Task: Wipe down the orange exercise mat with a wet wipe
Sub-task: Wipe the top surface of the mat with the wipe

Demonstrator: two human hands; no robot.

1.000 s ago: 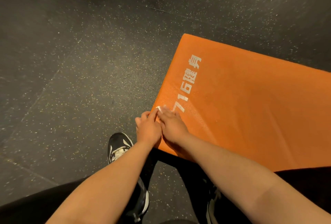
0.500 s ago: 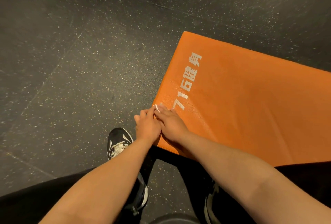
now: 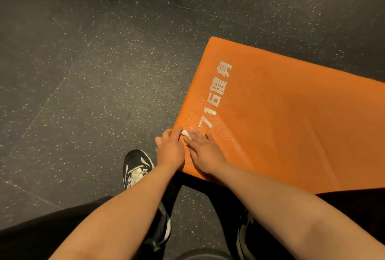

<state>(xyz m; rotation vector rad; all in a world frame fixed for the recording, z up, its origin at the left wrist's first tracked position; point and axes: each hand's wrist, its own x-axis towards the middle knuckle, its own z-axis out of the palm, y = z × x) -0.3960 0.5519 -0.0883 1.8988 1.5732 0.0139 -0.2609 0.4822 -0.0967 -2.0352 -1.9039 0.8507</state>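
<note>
The orange exercise mat (image 3: pixel 287 118) lies on the dark floor, with white lettering along its left end. Near its front left corner my right hand (image 3: pixel 203 151) lies flat on the mat with fingers spread, pressing a small white wet wipe (image 3: pixel 186 134) whose edge peeks out past the fingertips. My left hand (image 3: pixel 170 149) sits right beside it at the mat's left edge, fingers loosely bent, its fingertips touching the wipe.
Dark speckled rubber flooring (image 3: pixel 87 85) surrounds the mat. My black and white shoe (image 3: pixel 136 168) stands just left of the mat's front corner. My black-clad legs fill the bottom of the view.
Both hands have stayed at the mat's front left corner on the wipe. My right hand's fingers have spread a little. The camera has shifted slightly.
</note>
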